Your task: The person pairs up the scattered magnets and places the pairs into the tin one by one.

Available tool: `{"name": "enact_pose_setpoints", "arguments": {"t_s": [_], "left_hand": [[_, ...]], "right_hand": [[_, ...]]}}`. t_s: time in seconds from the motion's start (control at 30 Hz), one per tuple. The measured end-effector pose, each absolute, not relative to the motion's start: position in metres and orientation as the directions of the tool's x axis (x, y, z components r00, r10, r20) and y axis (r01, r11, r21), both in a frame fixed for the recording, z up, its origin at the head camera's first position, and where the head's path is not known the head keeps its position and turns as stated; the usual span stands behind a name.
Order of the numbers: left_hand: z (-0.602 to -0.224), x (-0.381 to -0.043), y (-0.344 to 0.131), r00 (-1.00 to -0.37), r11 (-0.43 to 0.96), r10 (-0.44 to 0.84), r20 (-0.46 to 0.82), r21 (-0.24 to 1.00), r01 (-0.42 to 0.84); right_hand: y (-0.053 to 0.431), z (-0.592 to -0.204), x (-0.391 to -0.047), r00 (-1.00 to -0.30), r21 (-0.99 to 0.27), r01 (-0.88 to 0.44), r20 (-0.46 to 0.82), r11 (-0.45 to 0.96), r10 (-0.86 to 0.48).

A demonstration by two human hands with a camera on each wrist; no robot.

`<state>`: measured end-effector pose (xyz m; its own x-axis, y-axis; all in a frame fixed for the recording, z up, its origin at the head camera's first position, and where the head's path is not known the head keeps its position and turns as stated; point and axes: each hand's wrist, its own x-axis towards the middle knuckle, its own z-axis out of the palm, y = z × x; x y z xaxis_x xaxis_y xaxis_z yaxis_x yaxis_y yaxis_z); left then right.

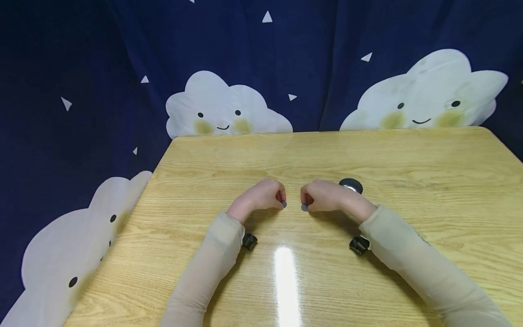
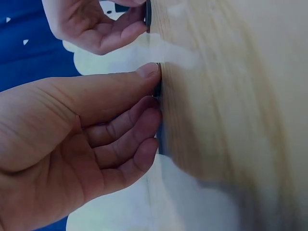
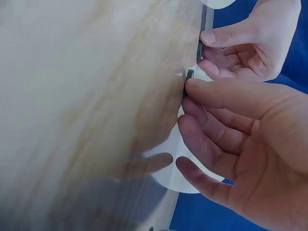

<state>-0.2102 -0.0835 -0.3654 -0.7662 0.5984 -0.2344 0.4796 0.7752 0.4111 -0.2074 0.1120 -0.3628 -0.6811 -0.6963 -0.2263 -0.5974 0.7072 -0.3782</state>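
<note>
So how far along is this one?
Early to midway, by the look of it. Each hand, left and right, pinches a small dark disc against the table, apart, not joined. Another round dark piece lies untouched behind the right hand.

Wooden table (image 1: 408, 159) is sitting in front of a dark blue curtain (image 1: 81, 54) showing smiling white clouds (image 1: 220, 109) and small triangles. A round dark disc (image 1: 351, 185) is lying on the table.
</note>
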Motion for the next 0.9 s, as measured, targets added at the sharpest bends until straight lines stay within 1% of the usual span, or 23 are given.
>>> {"name": "enact_pose_setpoints", "arguments": {"t_s": [0.27, 0.53, 0.9], "left_hand": [[-0.367, -0.210, -0.078, -0.768, 0.779, 0.591, -0.247, 0.423, 0.463], [-0.367, -0.210, -0.074, -0.772, 0.784, 0.582, -0.254, 0.425, 0.452], [-0.367, -0.210, -0.070, -0.773, 0.794, 0.582, -0.251, 0.381, 0.474]], "right_hand": [[0.112, -0.364, -0.208, -0.682, -0.374, -0.609, -0.204, 0.699, -0.703], [0.111, -0.364, -0.210, -0.700, -0.351, -0.596, -0.211, 0.722, -0.682], [0.107, -0.364, -0.211, -0.713, -0.328, -0.592, -0.213, 0.736, -0.668]]}}
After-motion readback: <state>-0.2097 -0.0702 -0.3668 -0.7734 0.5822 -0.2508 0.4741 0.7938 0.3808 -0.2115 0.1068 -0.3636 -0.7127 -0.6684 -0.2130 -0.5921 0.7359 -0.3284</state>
